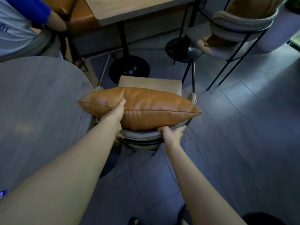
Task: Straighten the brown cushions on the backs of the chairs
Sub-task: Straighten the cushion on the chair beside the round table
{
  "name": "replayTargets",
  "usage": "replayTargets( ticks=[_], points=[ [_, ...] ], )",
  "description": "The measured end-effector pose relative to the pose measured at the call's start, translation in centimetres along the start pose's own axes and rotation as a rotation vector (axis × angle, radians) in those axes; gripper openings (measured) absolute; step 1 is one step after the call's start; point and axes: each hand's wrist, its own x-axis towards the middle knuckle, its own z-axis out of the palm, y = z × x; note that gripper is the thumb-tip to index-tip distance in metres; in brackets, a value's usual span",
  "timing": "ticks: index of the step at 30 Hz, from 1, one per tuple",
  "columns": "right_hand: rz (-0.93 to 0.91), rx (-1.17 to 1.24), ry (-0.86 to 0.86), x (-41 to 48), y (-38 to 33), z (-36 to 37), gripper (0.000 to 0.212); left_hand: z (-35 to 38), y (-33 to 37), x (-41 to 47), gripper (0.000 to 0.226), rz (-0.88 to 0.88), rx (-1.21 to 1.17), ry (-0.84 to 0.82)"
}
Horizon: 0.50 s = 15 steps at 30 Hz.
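Observation:
A brown leather cushion lies across the curved backrest of the beige chair in front of me, its long seam facing up. My left hand grips the cushion near its left third, thumb on top and fingers underneath. My right hand holds the cushion's lower edge where it meets the padded chair back. A second brown cushion rests in the chair at the upper right, partly hidden by that chair's back.
A round grey table is close on my left. A wooden table on a black pedestal base stands beyond the chair. A seated person in a white and blue shirt is at the upper left. Tiled floor lies to the right.

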Motion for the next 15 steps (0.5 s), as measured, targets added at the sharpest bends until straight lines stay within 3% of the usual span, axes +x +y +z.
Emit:
replayTargets(
  ticks=[4, 10, 15],
  points=[
    [-0.015, -0.072, 0.018, 0.8, -0.2, 0.1, 0.121, 0.1, 0.4, 0.3, 0.132, -0.011, -0.01, -0.004],
    [-0.058, -0.1, -0.005, 2.9, -1.1, 0.0, 0.119, 1.1, 1.5, 0.5, 0.114, -0.023, -0.009, -0.042],
    [-0.081, -0.155, -0.047, 6.2, -3.9, -0.5, 0.105, 2.2, 2.9, 0.9, 0.107, 0.001, -0.087, -0.05]
  ],
)
